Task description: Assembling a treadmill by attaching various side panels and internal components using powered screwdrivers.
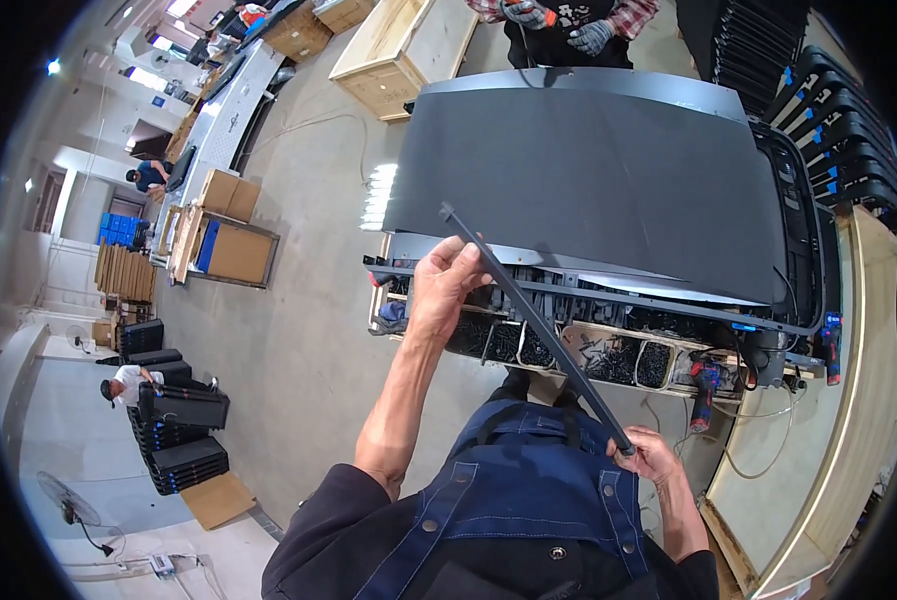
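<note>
A long black bar [544, 328] slants across in front of my body, its far end up to the left. Near that upper end, my left hand [446, 283] is closed on the bar, thumb on top. My right hand [649, 456] pinches the lower end close to my apron. Beyond the bar lies a large treadmill-like frame with a wide dark belt or deck sheet [589, 170] on it. Black metal rails [609, 292] run along its near side. Under them, open bins [609, 357] hold many small dark fasteners.
A red and blue power driver [705, 395] hangs at the near right, another driver [833, 345] at the corner. Wooden crates [389, 65] stand far left and right. Across the frame is a co-worker's gloved hand [592, 37]. Stacked black frames [834, 130] fill the far right.
</note>
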Motion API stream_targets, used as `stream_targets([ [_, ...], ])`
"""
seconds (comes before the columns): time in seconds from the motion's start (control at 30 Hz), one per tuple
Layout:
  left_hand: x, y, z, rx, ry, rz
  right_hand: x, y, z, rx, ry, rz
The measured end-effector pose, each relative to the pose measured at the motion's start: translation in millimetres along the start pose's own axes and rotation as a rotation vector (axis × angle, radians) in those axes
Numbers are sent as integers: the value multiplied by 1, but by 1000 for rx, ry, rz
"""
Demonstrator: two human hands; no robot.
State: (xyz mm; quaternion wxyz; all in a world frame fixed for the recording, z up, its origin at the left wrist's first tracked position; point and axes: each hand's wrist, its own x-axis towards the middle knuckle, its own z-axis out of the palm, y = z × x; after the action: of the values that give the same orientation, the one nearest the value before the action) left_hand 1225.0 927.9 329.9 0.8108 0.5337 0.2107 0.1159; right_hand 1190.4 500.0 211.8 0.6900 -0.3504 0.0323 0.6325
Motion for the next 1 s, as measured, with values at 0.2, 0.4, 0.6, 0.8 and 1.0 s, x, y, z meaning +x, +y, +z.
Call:
stream_targets([
  [0.2,1,-2,-5,70,85,9,7,4,2,79,12,-40],
  [0.4,0,14,-4,55,54,48,33,2,-4,56,282,16],
  [0.6,-17,39,49,186,9,314,108,6,8,-1471,580,-199],
  [0.8,-36,40,55,749,3,686,107,-106,175,-1060,456,-927],
  [1.0,-60,18,58,655,-165,446,115,-163,210,-841,555,-1387],
])
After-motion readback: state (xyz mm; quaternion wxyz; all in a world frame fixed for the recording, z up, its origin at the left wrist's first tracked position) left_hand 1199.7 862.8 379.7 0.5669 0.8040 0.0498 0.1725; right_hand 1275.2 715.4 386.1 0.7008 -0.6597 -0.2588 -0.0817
